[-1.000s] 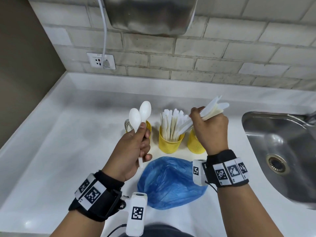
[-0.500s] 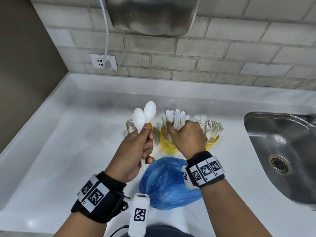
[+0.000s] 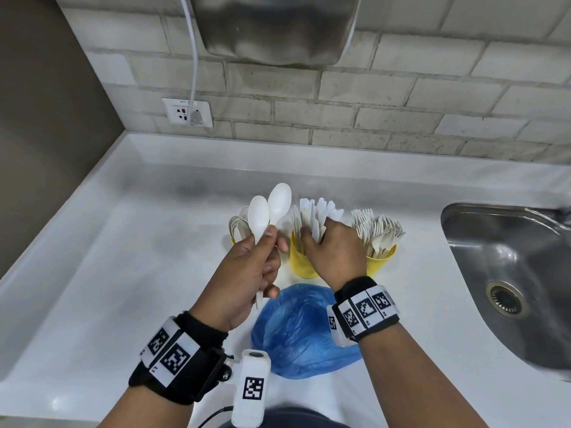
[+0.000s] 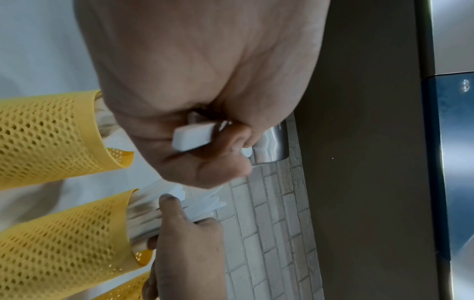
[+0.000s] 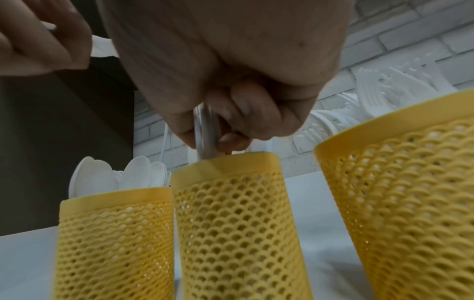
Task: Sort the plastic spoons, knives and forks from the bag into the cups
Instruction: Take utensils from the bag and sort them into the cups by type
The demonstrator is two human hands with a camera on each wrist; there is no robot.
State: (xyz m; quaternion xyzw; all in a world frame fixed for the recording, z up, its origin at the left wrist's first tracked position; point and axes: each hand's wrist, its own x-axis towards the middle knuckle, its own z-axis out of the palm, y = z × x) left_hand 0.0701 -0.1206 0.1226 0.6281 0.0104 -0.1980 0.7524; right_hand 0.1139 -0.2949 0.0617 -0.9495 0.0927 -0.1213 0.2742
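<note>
Three yellow mesh cups stand in a row on the white counter. The left cup (image 3: 234, 240) holds spoons, the middle cup (image 3: 299, 262) knives, the right cup (image 3: 381, 262) forks (image 3: 378, 230). My left hand (image 3: 272, 242) grips two white spoons (image 3: 268, 208) by their handles, bowls up, in front of the left cup. My right hand (image 3: 312, 239) is over the middle cup (image 5: 231, 203), fingers curled round a bundle of white knives (image 5: 205, 132) whose lower ends are inside it. The crumpled blue bag (image 3: 296, 335) lies just in front of the cups.
A steel sink (image 3: 509, 273) is sunk into the counter on the right. A brick wall with a socket (image 3: 187, 112) and a white cable (image 3: 193, 57) runs behind, and a metal dispenser (image 3: 275, 26) hangs above. A brown wall (image 3: 46, 118) closes the left side.
My right hand has come down and leftward from above the cups, lowering the knives into the middle cup. The left hand has kept the two spoons in place.
</note>
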